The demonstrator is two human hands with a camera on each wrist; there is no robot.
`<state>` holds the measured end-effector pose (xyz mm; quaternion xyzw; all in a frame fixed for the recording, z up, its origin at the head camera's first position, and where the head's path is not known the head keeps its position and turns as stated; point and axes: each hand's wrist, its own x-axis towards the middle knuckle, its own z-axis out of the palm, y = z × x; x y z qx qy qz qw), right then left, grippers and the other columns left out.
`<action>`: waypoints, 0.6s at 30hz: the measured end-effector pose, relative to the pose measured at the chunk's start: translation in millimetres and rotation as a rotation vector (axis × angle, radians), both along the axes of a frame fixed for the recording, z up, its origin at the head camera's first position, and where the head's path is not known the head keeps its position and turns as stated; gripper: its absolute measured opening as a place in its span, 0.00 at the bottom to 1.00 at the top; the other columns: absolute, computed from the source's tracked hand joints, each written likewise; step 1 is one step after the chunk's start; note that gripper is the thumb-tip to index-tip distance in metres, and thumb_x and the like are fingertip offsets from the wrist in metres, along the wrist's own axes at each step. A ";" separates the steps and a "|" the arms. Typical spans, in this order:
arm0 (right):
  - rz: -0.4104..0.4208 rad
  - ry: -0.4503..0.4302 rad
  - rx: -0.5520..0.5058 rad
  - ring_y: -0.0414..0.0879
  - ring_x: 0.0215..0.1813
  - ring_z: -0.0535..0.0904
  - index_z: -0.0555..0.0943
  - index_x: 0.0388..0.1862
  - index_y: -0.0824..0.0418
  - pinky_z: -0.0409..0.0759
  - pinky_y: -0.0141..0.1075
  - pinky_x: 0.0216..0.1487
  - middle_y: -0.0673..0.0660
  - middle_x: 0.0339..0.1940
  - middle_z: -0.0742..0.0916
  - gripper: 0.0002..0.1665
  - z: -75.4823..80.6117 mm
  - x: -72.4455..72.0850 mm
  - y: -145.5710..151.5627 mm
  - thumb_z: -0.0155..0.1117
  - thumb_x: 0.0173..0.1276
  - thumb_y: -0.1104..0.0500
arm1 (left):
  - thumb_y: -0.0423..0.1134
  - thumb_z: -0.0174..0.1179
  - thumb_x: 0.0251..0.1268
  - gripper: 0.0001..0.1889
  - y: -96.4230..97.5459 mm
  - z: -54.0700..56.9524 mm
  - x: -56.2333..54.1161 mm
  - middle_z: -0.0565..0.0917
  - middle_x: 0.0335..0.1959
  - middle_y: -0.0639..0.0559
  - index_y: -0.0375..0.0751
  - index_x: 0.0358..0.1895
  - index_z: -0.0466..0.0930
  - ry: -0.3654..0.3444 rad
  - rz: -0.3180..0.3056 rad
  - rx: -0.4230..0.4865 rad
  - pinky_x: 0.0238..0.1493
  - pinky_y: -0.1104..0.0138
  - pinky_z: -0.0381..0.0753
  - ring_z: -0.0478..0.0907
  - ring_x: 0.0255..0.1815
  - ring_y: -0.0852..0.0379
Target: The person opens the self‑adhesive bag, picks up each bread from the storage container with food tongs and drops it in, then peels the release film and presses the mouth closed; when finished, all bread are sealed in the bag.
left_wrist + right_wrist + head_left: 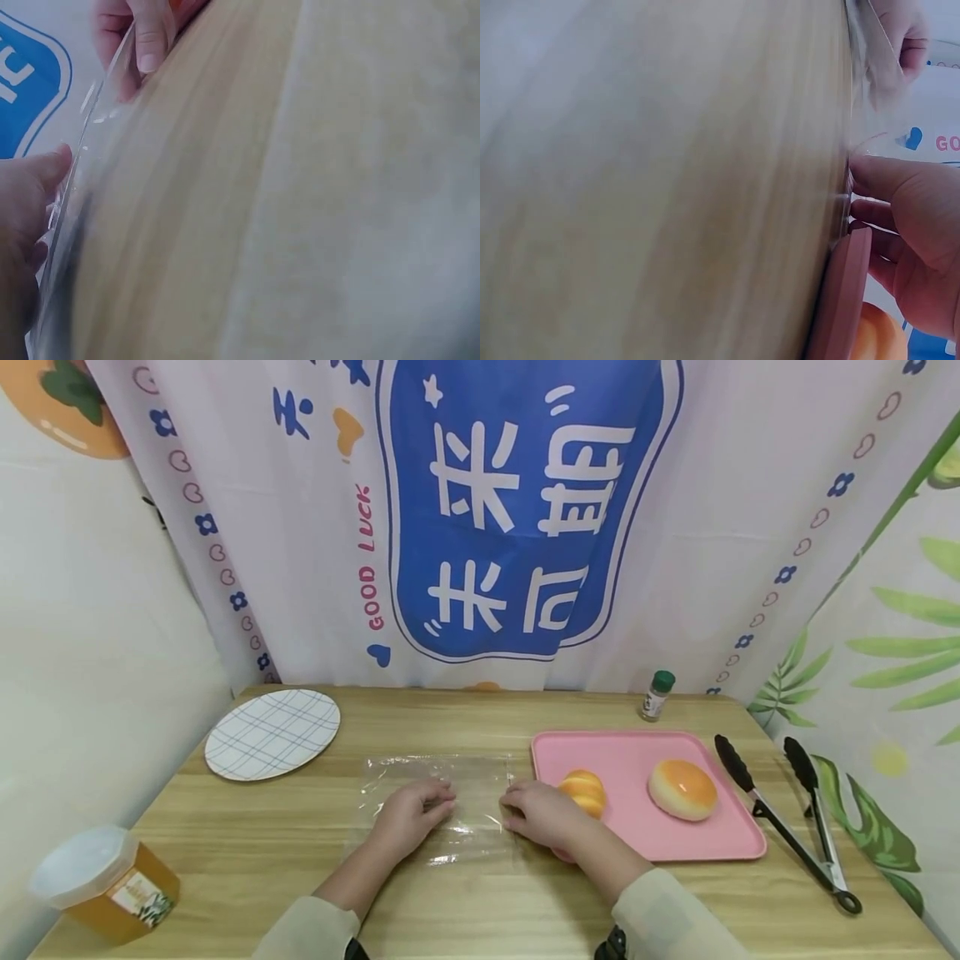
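A clear plastic bag (472, 814) lies crinkled on the wooden table, between and beneath both hands. My left hand (412, 814) rests on its left part, fingers bent loosely and the thumb apart from them; in the left wrist view, plastic film (75, 180) runs beside the thumb. At the bag's right edge, my right hand (547, 814) pinches the film between thumb and fingers, next to the pink tray (637, 843). On that tray sit a ridged bread roll (583, 792), partly hidden by the right hand, and a round bun (682, 790).
Black-tipped tongs (795, 835) lie spread right of the tray. A green-capped shaker bottle (657, 696) stands behind it. At the back left lies a checked plate (273, 735); an amber jar with a whitish lid (112, 885) stands front left. A printed curtain (315, 568) hangs behind the table.
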<state>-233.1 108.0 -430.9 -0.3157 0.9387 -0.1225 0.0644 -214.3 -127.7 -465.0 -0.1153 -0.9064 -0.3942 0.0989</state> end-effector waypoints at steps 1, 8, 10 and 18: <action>-0.002 -0.001 0.001 0.56 0.66 0.76 0.81 0.57 0.61 0.73 0.49 0.69 0.61 0.61 0.82 0.21 -0.1 0.0 0.0 0.64 0.69 0.53 | 0.38 0.68 0.60 0.06 -0.1 1.9 0.7 0.86 0.52 0.46 0.43 0.39 0.88 0.000 0.001 0.016 0.66 0.50 0.75 0.81 0.59 0.45; 0.000 0.010 0.001 0.54 0.63 0.78 0.82 0.56 0.60 0.76 0.48 0.67 0.58 0.59 0.83 0.20 0.8 -0.9 -0.7 0.65 0.68 0.52 | 0.38 0.66 0.62 0.05 -4.2 13.3 3.2 0.87 0.51 0.47 0.45 0.40 0.87 0.018 -0.004 0.067 0.64 0.48 0.77 0.82 0.57 0.44; 0.011 0.020 0.000 0.53 0.60 0.79 0.82 0.55 0.60 0.77 0.47 0.65 0.57 0.57 0.84 0.20 0.9 -0.9 -0.9 0.66 0.68 0.52 | 0.37 0.66 0.62 0.06 -5.7 16.5 4.4 0.87 0.50 0.48 0.44 0.40 0.87 0.017 -0.008 0.091 0.64 0.49 0.77 0.83 0.57 0.45; 0.001 0.007 -0.015 0.51 0.55 0.80 0.78 0.62 0.58 0.80 0.47 0.60 0.56 0.54 0.84 0.31 0.8 1.5 -1.1 0.66 0.65 0.42 | 0.39 0.66 0.63 0.08 -11.5 32.2 8.3 0.89 0.47 0.50 0.43 0.42 0.87 0.036 -0.014 0.114 0.62 0.51 0.79 0.83 0.55 0.47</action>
